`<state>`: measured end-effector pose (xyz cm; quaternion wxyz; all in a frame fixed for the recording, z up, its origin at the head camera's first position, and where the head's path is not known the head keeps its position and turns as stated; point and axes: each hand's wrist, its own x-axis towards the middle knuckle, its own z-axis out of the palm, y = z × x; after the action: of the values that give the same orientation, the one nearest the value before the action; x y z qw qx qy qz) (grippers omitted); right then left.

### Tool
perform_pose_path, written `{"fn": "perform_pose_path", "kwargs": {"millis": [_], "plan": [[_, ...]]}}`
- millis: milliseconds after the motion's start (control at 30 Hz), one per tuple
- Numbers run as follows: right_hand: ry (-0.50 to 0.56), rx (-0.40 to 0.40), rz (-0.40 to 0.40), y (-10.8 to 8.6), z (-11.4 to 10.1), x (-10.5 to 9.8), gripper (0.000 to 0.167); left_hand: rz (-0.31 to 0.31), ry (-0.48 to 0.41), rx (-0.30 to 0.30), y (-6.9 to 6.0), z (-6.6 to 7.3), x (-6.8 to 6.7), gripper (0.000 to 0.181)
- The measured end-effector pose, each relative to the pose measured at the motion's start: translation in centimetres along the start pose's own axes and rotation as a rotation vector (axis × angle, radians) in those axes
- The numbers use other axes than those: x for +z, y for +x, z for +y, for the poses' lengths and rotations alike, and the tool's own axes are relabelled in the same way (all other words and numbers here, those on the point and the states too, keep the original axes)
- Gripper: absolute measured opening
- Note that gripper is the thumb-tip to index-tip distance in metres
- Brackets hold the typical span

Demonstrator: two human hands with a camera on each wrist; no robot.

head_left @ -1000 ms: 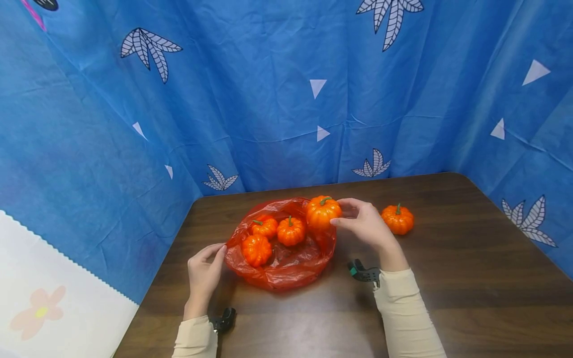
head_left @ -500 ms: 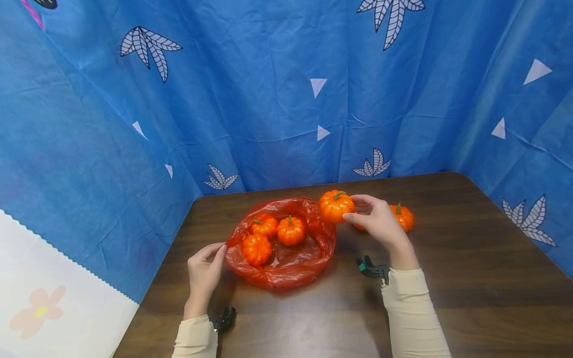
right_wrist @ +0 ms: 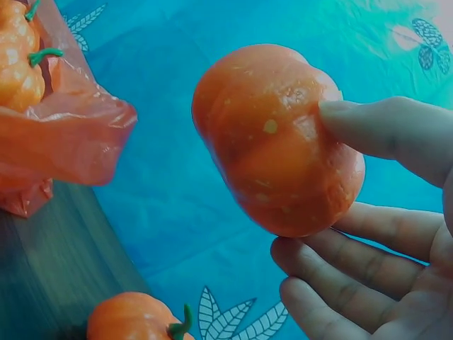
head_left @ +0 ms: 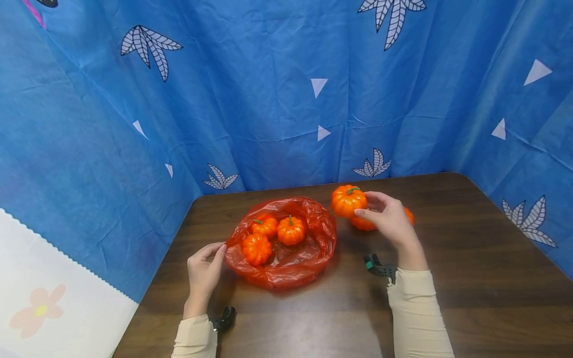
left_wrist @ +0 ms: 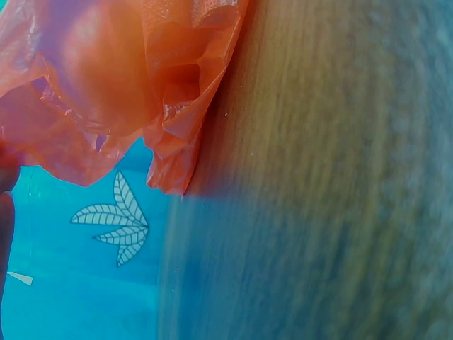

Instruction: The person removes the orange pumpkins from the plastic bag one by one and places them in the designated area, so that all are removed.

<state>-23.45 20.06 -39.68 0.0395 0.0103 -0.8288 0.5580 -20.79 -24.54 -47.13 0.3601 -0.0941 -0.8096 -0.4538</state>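
Observation:
My left hand (head_left: 204, 273) pinches the left rim of a thin red plastic bag (head_left: 286, 276), which lies with its mouth spread wide. Inside it sit 3 small orange pumpkins, one of them a green-stemmed pumpkin (head_left: 291, 230). Right of the bag, my right hand (head_left: 394, 219) holds another small pumpkin (head_left: 348, 201) above the table, thumb on the near side and fingers behind. In the right wrist view, the thumb presses against this pumpkin (right_wrist: 272, 142). Below the held one, a pumpkin (head_left: 363, 223) shows in part. Another pumpkin (head_left: 409, 216) is mostly hidden behind my right hand.
The brown wooden table (head_left: 470, 278) reaches back to a blue curtain (head_left: 268, 99) printed with leaves and triangles. At the lower left hangs a white cloth (head_left: 76, 303) with a flower. Each wrist carries a black camera mount (head_left: 380, 268).
My right hand has carried its pumpkin rightward and slightly back, from over the bag's right rim to beside the bag. A pumpkin below it has come into sight. The left hand stays put.

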Motion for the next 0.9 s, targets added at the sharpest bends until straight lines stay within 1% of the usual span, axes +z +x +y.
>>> {"fn": "perform_pose_path", "kwargs": {"millis": [167, 300, 433, 633, 900], "plan": [[-0.007, -0.009, 0.055, -0.2, 0.1, -0.5, 0.067, -0.005, -0.005, -0.004, 0.1, 0.1, 0.0, 0.008], [-0.015, 0.002, 0.090, -0.4, 0.2, -0.9, 0.067, 0.000, -0.002, -0.007, 0.1, 0.1, 0.0, 0.008], [-0.010, 0.019, 0.109, -0.5, 0.4, -1.2, 0.071, -0.001, -0.008, -0.012, 0.1, 0.0, 0.0, 0.008], [0.003, 0.053, 0.130, -0.6, 0.7, -1.7, 0.076, -0.004, -0.014, -0.003, 0.1, -0.1, 0.0, 0.008], [0.022, 0.095, 0.162, -0.6, 0.9, -2.2, 0.076, -0.002, -0.006, 0.000, 0.1, 0.2, -0.1, 0.008]]}}
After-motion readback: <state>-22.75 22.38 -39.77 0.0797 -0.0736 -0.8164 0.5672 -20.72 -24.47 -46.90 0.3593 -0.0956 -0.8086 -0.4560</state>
